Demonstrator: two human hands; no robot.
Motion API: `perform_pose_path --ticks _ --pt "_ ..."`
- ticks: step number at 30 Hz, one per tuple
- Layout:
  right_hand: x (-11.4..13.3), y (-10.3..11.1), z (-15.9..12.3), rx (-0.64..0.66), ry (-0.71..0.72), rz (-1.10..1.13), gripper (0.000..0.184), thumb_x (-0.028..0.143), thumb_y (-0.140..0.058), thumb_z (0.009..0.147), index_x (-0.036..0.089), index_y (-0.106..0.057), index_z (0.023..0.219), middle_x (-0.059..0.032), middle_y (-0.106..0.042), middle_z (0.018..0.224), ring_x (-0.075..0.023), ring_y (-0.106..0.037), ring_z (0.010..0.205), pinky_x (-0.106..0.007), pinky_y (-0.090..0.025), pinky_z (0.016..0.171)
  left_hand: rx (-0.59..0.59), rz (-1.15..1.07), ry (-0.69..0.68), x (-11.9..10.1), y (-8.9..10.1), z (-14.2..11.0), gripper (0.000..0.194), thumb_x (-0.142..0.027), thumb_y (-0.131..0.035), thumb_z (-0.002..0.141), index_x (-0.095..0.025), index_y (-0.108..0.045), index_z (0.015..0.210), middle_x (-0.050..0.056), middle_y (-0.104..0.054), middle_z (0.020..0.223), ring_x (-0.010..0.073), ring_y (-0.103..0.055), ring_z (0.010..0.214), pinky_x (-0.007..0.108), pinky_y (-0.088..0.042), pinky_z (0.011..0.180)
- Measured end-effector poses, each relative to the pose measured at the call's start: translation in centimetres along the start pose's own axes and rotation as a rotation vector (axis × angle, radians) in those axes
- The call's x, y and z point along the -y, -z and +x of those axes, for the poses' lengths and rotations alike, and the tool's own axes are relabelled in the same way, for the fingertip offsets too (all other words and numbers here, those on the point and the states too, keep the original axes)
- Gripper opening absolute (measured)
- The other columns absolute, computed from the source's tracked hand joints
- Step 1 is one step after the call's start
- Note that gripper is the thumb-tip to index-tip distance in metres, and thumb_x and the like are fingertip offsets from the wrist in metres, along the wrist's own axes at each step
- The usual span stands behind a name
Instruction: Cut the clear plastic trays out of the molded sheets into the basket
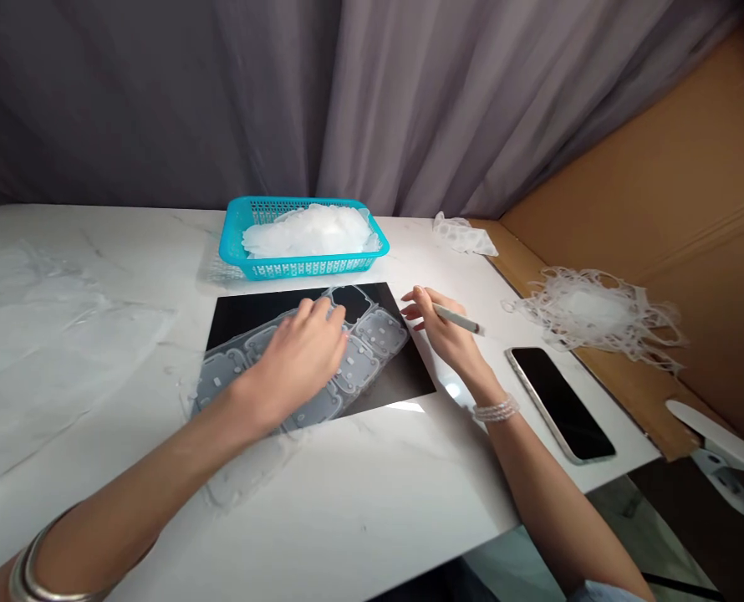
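A translucent silicone sheet of several moulded pads lies across a black mat on the white table. My left hand rests on the sheet with fingers curled over its pads, pressing it down. My right hand hovers just right of the mat's edge, pinching a thin white pen-like tool that points right.
A turquoise basket heaped with clear pieces stands behind the mat. A black phone lies at the right. A tangle of trimmed clear scrap sits on brown cardboard; more clear scrap lies beyond. Plastic film covers the left.
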State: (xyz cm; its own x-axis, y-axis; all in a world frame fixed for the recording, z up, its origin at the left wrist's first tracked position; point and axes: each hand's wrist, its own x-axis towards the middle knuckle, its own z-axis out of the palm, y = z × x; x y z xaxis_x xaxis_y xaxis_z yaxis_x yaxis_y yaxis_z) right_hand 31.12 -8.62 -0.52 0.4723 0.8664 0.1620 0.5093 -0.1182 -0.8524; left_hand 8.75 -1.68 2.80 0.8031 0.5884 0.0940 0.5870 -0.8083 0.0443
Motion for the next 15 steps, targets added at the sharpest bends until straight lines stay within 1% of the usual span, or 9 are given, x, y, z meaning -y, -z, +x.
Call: perform_pose_path --ticks 3,7,8,10,12,14,15 --pt "-0.5 -0.1 0.0 0.007 -0.014 -0.062 0.056 0.066 -0.037 0.096 0.021 -0.068 0.088 -0.0073 -0.071 0.085 -0.0219 -0.067 0.08 -0.032 -0.053 0.065 0.02 -0.045 0.0 1.5 -1.2 0.9 0.037 -0.027 -0.036 0.1 -0.013 -0.056 0.128 0.015 -0.063 0.121 0.0315 -0.053 0.117 0.046 -0.048 0.092" --pt "-0.8 -0.2 0.3 -0.009 0.015 -0.071 0.054 0.062 -0.03 0.099 0.023 -0.066 0.104 -0.0063 -0.07 0.088 -0.0219 -0.066 0.083 -0.032 -0.05 0.068 0.014 -0.064 -0.016 2.0 -3.0 1.5 0.039 -0.032 -0.039 0.1 -0.015 -0.055 0.132 0.015 -0.06 0.126 0.0313 -0.052 0.119 0.046 -0.046 0.094" --pt "-0.8 -0.2 0.4 -0.007 0.036 -0.074 0.053 0.061 -0.029 0.099 0.023 -0.065 0.102 -0.0061 -0.07 0.088 -0.0215 -0.066 0.083 -0.031 -0.049 0.068 0.009 -0.059 -0.013 1.9 -3.2 1.5 0.04 -0.034 -0.039 0.1 -0.015 -0.054 0.132 0.016 -0.059 0.128 0.0317 -0.052 0.12 0.047 -0.046 0.094" --pt "-0.8 -0.2 1.0 0.021 0.097 -0.098 0.049 0.058 -0.031 0.1 0.022 -0.063 0.092 -0.0055 -0.068 0.088 -0.0205 -0.063 0.08 -0.031 -0.046 0.069 -0.001 -0.057 0.001 1.7 -3.5 1.5 0.043 -0.035 -0.04 0.1 -0.016 -0.052 0.136 0.017 -0.055 0.133 0.0324 -0.05 0.124 0.047 -0.045 0.095" --pt "-0.5 -0.3 2.0 0.108 0.204 -0.134 0.039 0.052 -0.041 0.098 0.021 -0.057 0.082 -0.0044 -0.066 0.087 -0.0194 -0.06 0.078 -0.03 -0.044 0.07 -0.003 -0.058 0.027 1.5 -3.2 1.3 0.048 -0.038 -0.04 0.099 -0.017 -0.046 0.142 0.018 -0.049 0.141 0.0334 -0.044 0.132 0.049 -0.044 0.1" --pt "0.0 -0.5 3.4 0.254 0.353 -0.183 0.026 0.043 -0.052 0.093 0.021 -0.051 0.08 -0.003 -0.064 0.086 -0.0184 -0.057 0.078 -0.029 -0.041 0.071 0.021 -0.055 0.092 1.6 -2.6 0.8 0.053 -0.041 -0.039 0.099 -0.018 -0.041 0.147 0.018 -0.045 0.146 0.0354 -0.04 0.136 0.052 -0.043 0.101" --pt "0.3 -0.7 4.1 0.338 0.433 -0.219 0.021 0.038 -0.056 0.091 0.021 -0.048 0.079 -0.0025 -0.062 0.086 -0.0179 -0.055 0.078 -0.028 -0.04 0.071 0.045 -0.048 0.146 1.9 -2.3 0.5 0.055 -0.043 -0.038 0.098 -0.018 -0.039 0.147 0.019 -0.046 0.145 0.037 -0.042 0.135 0.053 -0.043 0.1"
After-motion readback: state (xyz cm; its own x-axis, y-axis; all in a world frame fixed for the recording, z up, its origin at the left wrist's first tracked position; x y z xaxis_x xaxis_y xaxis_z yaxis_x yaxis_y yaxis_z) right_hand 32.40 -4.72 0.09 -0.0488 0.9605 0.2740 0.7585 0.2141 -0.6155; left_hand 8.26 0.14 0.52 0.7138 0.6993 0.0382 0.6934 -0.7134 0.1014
